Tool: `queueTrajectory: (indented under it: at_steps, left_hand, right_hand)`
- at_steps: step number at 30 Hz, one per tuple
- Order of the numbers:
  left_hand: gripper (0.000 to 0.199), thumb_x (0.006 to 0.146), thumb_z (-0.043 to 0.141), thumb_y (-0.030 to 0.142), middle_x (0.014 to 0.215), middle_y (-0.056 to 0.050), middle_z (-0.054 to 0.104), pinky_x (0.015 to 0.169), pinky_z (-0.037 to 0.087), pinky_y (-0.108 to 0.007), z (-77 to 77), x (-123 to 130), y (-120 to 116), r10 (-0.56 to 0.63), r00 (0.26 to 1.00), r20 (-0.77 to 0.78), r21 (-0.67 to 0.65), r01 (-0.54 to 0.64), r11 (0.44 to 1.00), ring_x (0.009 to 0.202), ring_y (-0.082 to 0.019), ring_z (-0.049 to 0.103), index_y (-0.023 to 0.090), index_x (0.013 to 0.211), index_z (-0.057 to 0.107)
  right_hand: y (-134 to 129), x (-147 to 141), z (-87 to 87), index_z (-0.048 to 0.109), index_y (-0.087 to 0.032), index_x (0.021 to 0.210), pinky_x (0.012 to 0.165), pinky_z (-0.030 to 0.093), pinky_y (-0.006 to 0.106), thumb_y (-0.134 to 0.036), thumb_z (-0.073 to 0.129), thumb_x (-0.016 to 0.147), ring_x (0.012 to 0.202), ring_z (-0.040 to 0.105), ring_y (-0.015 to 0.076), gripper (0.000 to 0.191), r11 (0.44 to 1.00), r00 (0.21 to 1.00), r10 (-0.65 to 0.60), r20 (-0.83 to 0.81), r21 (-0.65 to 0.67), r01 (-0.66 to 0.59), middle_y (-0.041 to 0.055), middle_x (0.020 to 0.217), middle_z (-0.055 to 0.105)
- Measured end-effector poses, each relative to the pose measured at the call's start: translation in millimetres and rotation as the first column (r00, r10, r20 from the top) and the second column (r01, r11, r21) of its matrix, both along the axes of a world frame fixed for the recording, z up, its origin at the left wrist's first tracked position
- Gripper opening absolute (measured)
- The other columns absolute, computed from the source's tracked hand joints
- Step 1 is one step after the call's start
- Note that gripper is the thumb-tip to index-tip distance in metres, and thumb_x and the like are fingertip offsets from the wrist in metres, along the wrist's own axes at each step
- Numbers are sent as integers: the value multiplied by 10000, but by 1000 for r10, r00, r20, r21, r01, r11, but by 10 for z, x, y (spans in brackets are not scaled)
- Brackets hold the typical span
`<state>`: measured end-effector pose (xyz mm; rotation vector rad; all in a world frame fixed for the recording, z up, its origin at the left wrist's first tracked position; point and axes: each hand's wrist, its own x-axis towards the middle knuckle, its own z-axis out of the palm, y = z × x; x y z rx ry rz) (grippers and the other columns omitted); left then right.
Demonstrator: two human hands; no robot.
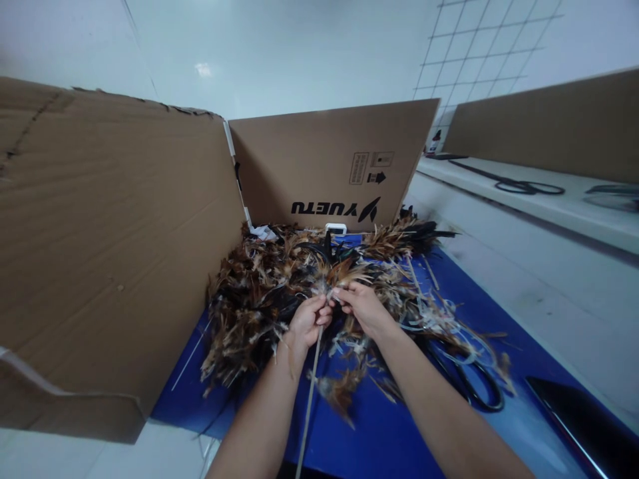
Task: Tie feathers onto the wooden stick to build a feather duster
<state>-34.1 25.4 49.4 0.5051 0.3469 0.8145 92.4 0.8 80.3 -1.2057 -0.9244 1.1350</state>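
Note:
My left hand [310, 319] is closed around the upper part of a thin pale stick [310, 399], which runs down toward the bottom edge. Close beside it, my right hand [363, 307] pinches the base of some brown feathers [344, 271] at the top of the stick. The fingertips of both hands nearly meet. Around and behind them lies a wide pile of brown and black feathers [249, 299] on the blue table [369, 439]. A loose brown feather [339, 394] is below my hands.
Cardboard panels [114, 253] stand at the left and behind [299, 159]. Black-handled scissors [486, 389] and a dark flat device [584, 426] lie at the right. A white ledge [539, 199] beyond holds another pair of scissors [529, 187].

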Motion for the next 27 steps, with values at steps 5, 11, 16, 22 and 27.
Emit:
queueTrajectory:
  at_steps: [5, 11, 16, 22, 27]
  left_hand:
    - [90, 755, 572, 109, 724, -60, 539, 337, 221, -80, 18, -4, -7, -5, 1000, 3, -15, 5, 1000, 449, 9, 356, 44, 818, 576]
    - [100, 751, 581, 107, 743, -83, 570, 341, 228, -76, 18, -9, -7, -20, 1000, 0, -25, 20, 999, 470, 1, 377, 46, 829, 596]
    - [96, 746, 585, 99, 737, -78, 564, 341, 222, -78, 27, -9, -13, -28, 1000, -2, -41, 28, 999, 473, 0, 374, 47, 826, 593]
    - [106, 743, 589, 100, 742, -79, 551, 346, 225, -81, 42, -9, -21, -33, 999, -6, -43, 32, 999, 484, -3, 377, 37, 828, 592]
    - [93, 724, 610, 101, 739, -69, 538, 348, 230, -83, 45, -10, -22, -14, 1000, -11, -42, 14, 999, 491, -5, 373, 40, 791, 588]
  right_hand:
    - [36, 6, 20, 528, -152, 630, 384, 219, 174, -299, 697, 551, 408, 357, 44, 238, 999, 999, -2, 37, -39, 4, -59, 455, 485]
    - [48, 33, -15, 546, -157, 666, 393, 230, 171, -296, 668, 582, 407, 390, 52, 203, 997, 995, 13, 97, -78, -6, -29, 494, 560]
    - [54, 68, -21, 553, -153, 666, 400, 247, 167, -292, 656, 604, 417, 412, 54, 183, 995, 988, 40, 147, -98, -26, -14, 510, 588]
    - [48, 84, 33, 551, -151, 641, 392, 252, 168, -286, 660, 593, 410, 395, 49, 180, 992, 980, 69, 188, -121, -46, -13, 512, 591]
    - [81, 102, -10, 545, -156, 618, 371, 237, 170, -299, 696, 554, 398, 369, 47, 218, 994, 981, 70, 181, -95, -53, -31, 493, 562]
